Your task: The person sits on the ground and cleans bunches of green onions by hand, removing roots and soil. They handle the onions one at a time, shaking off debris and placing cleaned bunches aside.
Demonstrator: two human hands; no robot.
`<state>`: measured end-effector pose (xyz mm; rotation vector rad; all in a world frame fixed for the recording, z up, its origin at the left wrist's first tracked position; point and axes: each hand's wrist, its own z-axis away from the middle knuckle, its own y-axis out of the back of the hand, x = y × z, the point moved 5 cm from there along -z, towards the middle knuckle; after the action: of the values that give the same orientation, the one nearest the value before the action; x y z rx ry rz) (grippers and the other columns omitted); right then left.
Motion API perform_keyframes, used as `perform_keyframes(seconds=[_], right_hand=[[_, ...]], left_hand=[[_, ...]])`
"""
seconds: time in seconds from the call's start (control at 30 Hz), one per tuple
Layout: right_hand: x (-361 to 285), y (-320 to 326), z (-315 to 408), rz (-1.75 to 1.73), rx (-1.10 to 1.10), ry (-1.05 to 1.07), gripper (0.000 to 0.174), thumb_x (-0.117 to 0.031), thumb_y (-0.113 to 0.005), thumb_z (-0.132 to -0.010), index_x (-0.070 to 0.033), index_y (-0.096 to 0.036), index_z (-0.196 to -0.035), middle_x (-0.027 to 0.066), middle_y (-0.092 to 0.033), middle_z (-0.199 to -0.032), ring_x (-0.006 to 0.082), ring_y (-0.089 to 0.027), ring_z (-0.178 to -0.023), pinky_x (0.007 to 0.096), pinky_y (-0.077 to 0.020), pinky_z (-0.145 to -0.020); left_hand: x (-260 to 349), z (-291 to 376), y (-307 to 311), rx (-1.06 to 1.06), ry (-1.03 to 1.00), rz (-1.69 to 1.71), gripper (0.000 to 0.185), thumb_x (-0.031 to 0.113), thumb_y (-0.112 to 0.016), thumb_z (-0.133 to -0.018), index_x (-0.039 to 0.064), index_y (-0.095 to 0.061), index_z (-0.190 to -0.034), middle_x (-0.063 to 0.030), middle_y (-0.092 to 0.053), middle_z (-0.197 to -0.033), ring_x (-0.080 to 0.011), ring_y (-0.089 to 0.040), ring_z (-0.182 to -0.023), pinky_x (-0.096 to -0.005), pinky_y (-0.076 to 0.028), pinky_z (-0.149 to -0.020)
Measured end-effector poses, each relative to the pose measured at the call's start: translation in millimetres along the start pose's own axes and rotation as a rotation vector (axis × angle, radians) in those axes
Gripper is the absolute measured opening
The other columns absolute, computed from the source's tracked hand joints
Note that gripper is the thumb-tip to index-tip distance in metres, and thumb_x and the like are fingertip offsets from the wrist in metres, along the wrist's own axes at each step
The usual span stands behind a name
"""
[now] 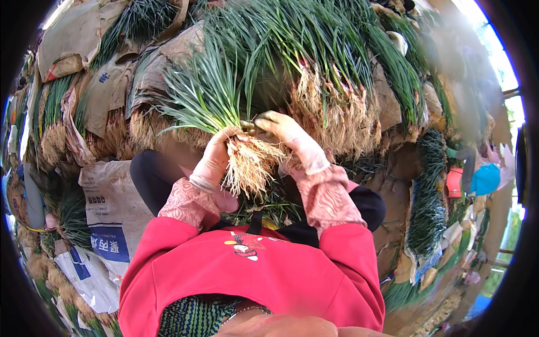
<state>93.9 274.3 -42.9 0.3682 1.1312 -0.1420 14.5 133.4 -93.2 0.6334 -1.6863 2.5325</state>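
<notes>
A bunch of long-leaved green plants (219,99) with pale, stringy roots is held upright in front of me, leaves away from me and roots towards my body. My left hand (217,156), in a light glove, is closed around the base of the stems on the left side. My right hand (280,126), also gloved, is at the right side of the bunch, fingertips by the stem bases; whether they pinch any stems cannot be told. Beyond my hands lies a large heap of similar plants (311,38), their tangled roots hanging towards me.
Woven sacks (111,101) cover more bundles at the left. A printed sack (105,189) lies by my left knee. Loose green leaves (276,206) lie between my legs. At the right is a long pile of greens (427,198); a person in a blue hat (484,179) is beyond it.
</notes>
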Motion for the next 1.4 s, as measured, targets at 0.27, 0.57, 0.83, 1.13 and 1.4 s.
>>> perform_keyframes(seconds=[0.27, 0.57, 0.83, 1.13, 1.4], right_hand=[[47, -65, -29, -1.241, 0.354, 0.027, 0.022, -0.009, -0.057, -0.095, 0.008, -0.059, -0.108, 0.008, -0.064, -0.084, 0.0202, -0.067, -0.076, 0.0252, -0.0533, -0.059], [45, -39, -18, -1.148, 0.377, -0.105, 0.02, -0.009, -0.054, -0.096, 0.006, -0.058, -0.108, 0.0053, -0.06, -0.078, 0.0126, -0.052, -0.061, 0.0225, -0.0476, -0.056], [12, -73, -5, -0.778, -0.364, 0.048, 0.048, -0.011, -0.052, -0.089, -0.002, -0.044, -0.136, 0.0049, -0.063, -0.081, 0.0085, -0.056, -0.066, 0.02, -0.0472, -0.062], [63, -45, 32, 0.711, 0.192, 0.244, 0.029, -0.03, -0.047, -0.09, -0.004, -0.059, -0.094, 0.0177, -0.066, -0.086, 0.0396, -0.064, -0.078, 0.0483, -0.0506, -0.069], [93, 2, -13, 0.76, 0.368, -0.137, 0.043, -0.037, -0.06, -0.088, -0.003, -0.061, -0.113, 0.0215, -0.067, -0.093, 0.0386, -0.063, -0.091, 0.0442, -0.0494, -0.082]], left_hand=[[3, 8, 10, 0.066, -0.043, 0.064, 0.022, 0.016, -0.055, -0.089, -0.003, -0.061, -0.098, -0.015, -0.068, -0.084, -0.0256, -0.066, -0.076, -0.039, -0.055, -0.078], [1, 33, -17, 0.052, 0.102, 0.281, 0.023, 0.017, -0.055, -0.088, 0.0, -0.061, -0.103, -0.0143, -0.067, -0.095, -0.0267, -0.066, -0.083, -0.044, -0.055, -0.082], [6, 68, -17, 0.122, 0.103, 0.266, 0.029, 0.02, -0.053, -0.087, 0.001, -0.06, -0.107, -0.0152, -0.067, -0.094, -0.031, -0.065, -0.09, -0.0465, -0.052, -0.086], [44, 101, -7, 0.195, 0.018, -0.215, 0.043, 0.02, -0.05, -0.089, -0.006, -0.05, -0.123, -0.0156, -0.065, -0.099, -0.0266, -0.066, -0.08, -0.0407, -0.057, -0.074], [32, 81, 4, 0.141, 0.044, -0.062, 0.043, 0.015, -0.054, -0.086, -0.009, -0.052, -0.122, -0.0197, -0.062, -0.102, -0.0234, -0.062, -0.094, -0.0363, -0.055, -0.08]])
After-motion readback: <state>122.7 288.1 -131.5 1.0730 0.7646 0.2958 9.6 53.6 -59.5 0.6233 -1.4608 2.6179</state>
